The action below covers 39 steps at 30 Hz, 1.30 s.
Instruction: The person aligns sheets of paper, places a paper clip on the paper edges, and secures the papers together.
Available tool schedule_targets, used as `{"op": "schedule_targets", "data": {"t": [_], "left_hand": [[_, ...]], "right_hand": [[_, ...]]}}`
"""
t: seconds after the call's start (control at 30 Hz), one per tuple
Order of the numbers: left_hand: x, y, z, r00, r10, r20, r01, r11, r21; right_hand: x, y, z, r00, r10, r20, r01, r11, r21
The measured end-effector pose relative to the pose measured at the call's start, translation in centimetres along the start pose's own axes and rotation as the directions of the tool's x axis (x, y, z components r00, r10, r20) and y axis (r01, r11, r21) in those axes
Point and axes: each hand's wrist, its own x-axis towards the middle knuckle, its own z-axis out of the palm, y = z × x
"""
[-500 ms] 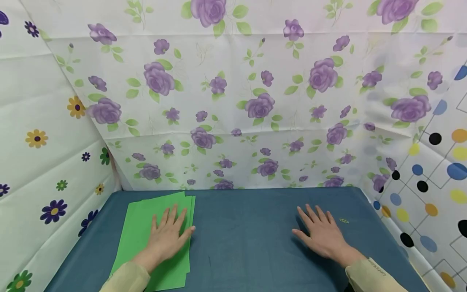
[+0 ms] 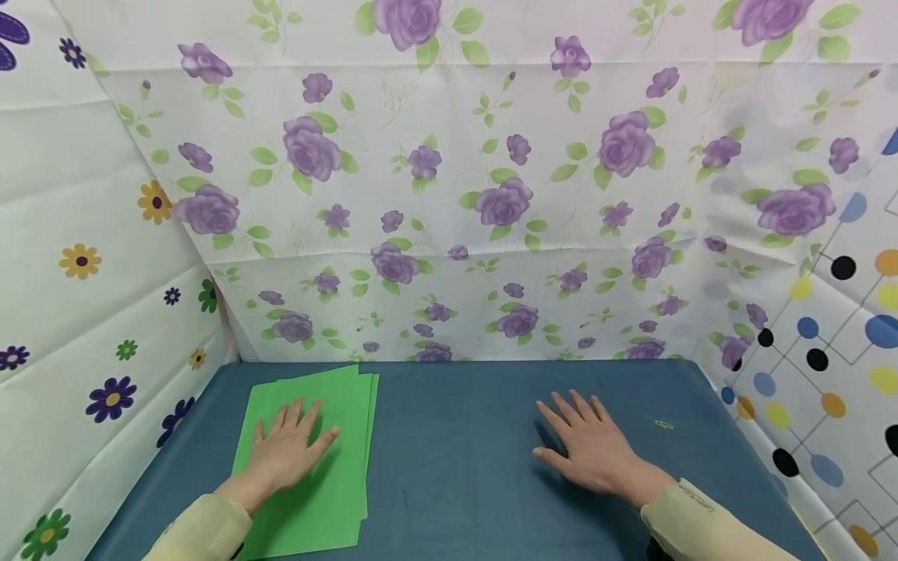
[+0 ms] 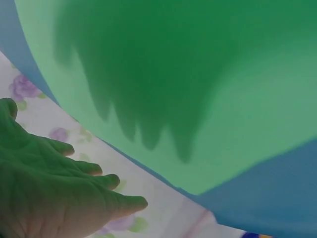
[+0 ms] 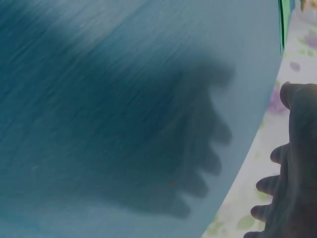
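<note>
Several green sheets of paper (image 2: 337, 467) lie in a slightly uneven stack on the left of the blue table. Over them hovers my left hand (image 2: 284, 453), palm down with fingers spread; its shadow falls on the paper in the left wrist view, a gap between hand and sheet. My right hand (image 2: 595, 446) is held above the bare tabletop on the right, fingers spread and straight, holding nothing. In the right wrist view its shadow shows on the cloth, apart from the hand. A small yellow paper clip (image 2: 663, 425) lies to the right of that hand.
The blue table surface (image 2: 456, 436) stretches between the hands. White cloth with purple roses (image 2: 435, 210) hangs behind the table. A flowered cloth (image 2: 77, 312) borders the left side and a dotted cloth (image 2: 828, 405) the right.
Both hands have shifted to the left, the left one away from the stack's right edge and the right one farther from the paper clip. The sheets stay in place.
</note>
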Motion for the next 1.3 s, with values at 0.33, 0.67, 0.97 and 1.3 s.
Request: {"op": "schedule_targets", "data": {"t": [0.33, 0.67, 0.97, 1.3], "left_hand": [[-0.1, -3.5, -1.9, 0.985, -0.094, 0.144, 0.104, 0.992, -0.067], [-0.5, -5.6, -2.5, 0.985, -0.070, 0.156, 0.101, 0.973, -0.206], [-0.6, -6.8, -3.7, 0.968, -0.093, 0.232, 0.178, 0.907, -0.381], [-0.4, -7.7, -5.4, 0.935, -0.157, 0.317, 0.297, 0.835, -0.463]], "right_hand": [[1.9, -3.9, -1.2, 0.976, -0.175, 0.129, 0.180, 0.984, -0.021], [4.0, -7.4, -1.4, 0.931, -0.299, 0.208, 0.315, 0.948, -0.047], [6.2, -11.3, -1.6, 0.886, -0.374, 0.275, 0.399, 0.916, -0.039], [8.5, -15.0, -1.5, 0.855, -0.434, 0.285, 0.466, 0.883, -0.052]]}}
